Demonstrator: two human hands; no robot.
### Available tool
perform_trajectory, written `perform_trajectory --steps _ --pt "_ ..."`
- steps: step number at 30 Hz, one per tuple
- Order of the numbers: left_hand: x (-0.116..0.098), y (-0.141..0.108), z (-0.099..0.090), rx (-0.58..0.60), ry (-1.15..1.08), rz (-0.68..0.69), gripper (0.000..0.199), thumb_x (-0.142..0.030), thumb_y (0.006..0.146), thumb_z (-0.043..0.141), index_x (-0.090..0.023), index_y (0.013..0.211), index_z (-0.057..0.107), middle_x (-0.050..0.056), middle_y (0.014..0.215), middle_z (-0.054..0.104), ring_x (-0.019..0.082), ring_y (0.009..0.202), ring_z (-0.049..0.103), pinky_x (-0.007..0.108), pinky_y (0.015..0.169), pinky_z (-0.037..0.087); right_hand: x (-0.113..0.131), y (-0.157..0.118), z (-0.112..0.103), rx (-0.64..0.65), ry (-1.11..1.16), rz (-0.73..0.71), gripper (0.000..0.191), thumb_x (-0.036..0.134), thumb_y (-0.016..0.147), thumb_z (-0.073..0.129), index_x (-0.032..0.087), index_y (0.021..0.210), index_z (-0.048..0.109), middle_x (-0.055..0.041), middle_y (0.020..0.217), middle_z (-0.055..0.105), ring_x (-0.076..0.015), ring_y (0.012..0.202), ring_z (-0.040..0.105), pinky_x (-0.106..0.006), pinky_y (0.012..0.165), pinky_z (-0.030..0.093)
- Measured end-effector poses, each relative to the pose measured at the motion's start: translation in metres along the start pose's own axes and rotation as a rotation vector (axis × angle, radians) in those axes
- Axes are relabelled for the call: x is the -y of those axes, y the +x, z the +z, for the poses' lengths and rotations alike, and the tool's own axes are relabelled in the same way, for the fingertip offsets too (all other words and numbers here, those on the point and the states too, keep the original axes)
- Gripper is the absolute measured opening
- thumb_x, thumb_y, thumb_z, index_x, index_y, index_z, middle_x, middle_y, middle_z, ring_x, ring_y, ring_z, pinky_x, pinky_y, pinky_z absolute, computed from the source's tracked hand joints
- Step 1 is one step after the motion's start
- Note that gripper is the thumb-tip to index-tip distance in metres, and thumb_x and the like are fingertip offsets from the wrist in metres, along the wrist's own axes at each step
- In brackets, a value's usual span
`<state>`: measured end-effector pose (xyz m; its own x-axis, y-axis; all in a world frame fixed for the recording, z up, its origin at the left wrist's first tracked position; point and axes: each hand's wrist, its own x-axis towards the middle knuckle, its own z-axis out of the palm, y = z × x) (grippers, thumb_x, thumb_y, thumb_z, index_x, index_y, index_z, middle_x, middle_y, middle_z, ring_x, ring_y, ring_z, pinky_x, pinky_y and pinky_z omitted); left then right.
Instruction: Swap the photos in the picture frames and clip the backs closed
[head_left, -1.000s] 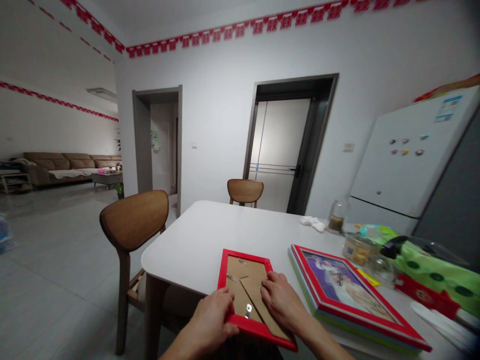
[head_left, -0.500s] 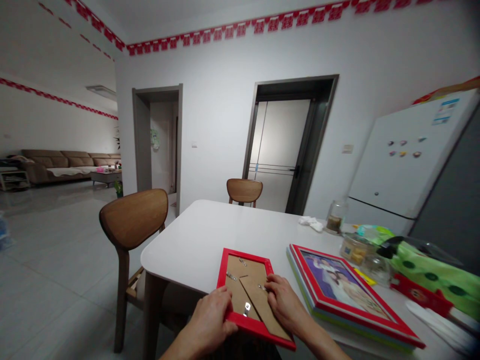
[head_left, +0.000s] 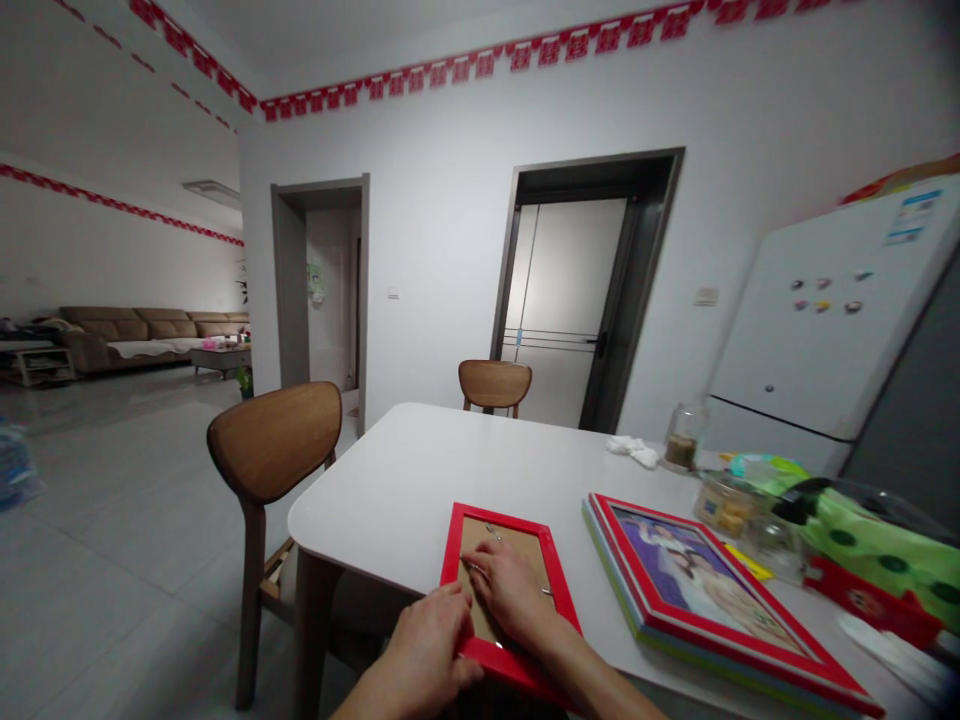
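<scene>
A red picture frame (head_left: 559, 575) lies back side up at the near edge of the white table, its brown backing board (head_left: 525, 547) showing small metal clips. My left hand (head_left: 431, 645) grips the frame's near left corner, thumb and fingers closed on the rim. Reaching across the backing, my right hand (head_left: 506, 590) has its bent fingertips at a clip on the left side and hides much of the board. Whether those fingers pinch the clip is hard to make out. To the right is a stack of frames topped by a red framed photo (head_left: 701, 575).
On the white table (head_left: 420, 460) stand a glass jar (head_left: 681, 438), a food container (head_left: 726, 503) and a green bag (head_left: 885, 545), with crumpled tissue (head_left: 632, 450) nearby. Wooden chairs (head_left: 277, 440) stand left and behind. A fridge (head_left: 825, 320) is at the right.
My right hand has moved left from the frame's right side to the clip on its left side. My left hand keeps its hold on the corner. The view has shifted slightly.
</scene>
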<state>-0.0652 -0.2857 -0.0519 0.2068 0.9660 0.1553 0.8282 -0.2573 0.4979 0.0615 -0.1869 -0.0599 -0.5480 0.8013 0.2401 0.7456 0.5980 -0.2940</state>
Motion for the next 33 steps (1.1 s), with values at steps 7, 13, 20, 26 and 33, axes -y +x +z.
perform_trajectory --steps 7,13,20,26,33 --pt "-0.004 -0.003 -0.002 -0.024 -0.029 0.016 0.028 -0.024 0.061 0.058 -0.021 0.087 0.052 0.004 0.105 0.055 0.022 0.097 0.050 0.027 0.082 0.038 -0.004 0.018 0.013 -0.080 -0.021 0.056 0.022 0.023 0.076 0.044 0.019 0.066 0.063 -0.0051 0.072 0.062 -0.0149 0.073 0.053 -0.024 0.069 0.034" --pt "-0.006 -0.003 -0.006 -0.023 -0.034 0.015 0.030 -0.024 0.061 0.059 -0.021 0.090 0.052 0.003 0.106 0.054 0.021 0.096 0.051 0.027 0.081 0.039 -0.002 0.021 0.018 -0.098 0.017 0.065 0.021 0.022 0.073 0.045 0.018 0.062 0.063 -0.0049 0.071 0.064 -0.0139 0.069 0.053 -0.023 0.065 0.034" --pt "-0.005 -0.004 -0.001 -0.006 -0.008 0.004 0.033 -0.024 0.062 0.059 -0.019 0.094 0.054 0.006 0.110 0.054 0.022 0.100 0.049 0.028 0.085 0.038 -0.015 0.021 0.011 -0.105 0.085 0.103 0.023 0.026 0.073 0.045 0.018 0.074 0.067 -0.0046 0.076 0.067 -0.0147 0.073 0.058 -0.022 0.067 0.038" --pt "0.003 0.001 0.009 0.056 -0.001 0.003 0.068 -0.028 0.060 0.067 -0.010 0.119 0.039 0.014 0.128 0.038 0.024 0.121 0.028 0.035 0.102 0.015 -0.048 0.034 0.005 -0.142 0.061 0.246 0.027 0.032 0.074 0.042 0.020 0.083 0.066 -0.0056 0.085 0.067 -0.0165 0.078 0.059 -0.024 0.068 0.039" --pt "-0.014 0.011 0.000 0.112 0.075 0.050 0.050 -0.030 0.060 0.068 -0.009 0.103 0.053 0.014 0.110 0.054 0.028 0.101 0.048 0.035 0.094 0.029 -0.057 0.057 0.016 -0.138 -0.004 0.409 0.023 0.037 0.070 0.046 0.022 0.072 0.064 -0.0072 0.075 0.067 -0.0196 0.070 0.060 -0.027 0.056 0.038"
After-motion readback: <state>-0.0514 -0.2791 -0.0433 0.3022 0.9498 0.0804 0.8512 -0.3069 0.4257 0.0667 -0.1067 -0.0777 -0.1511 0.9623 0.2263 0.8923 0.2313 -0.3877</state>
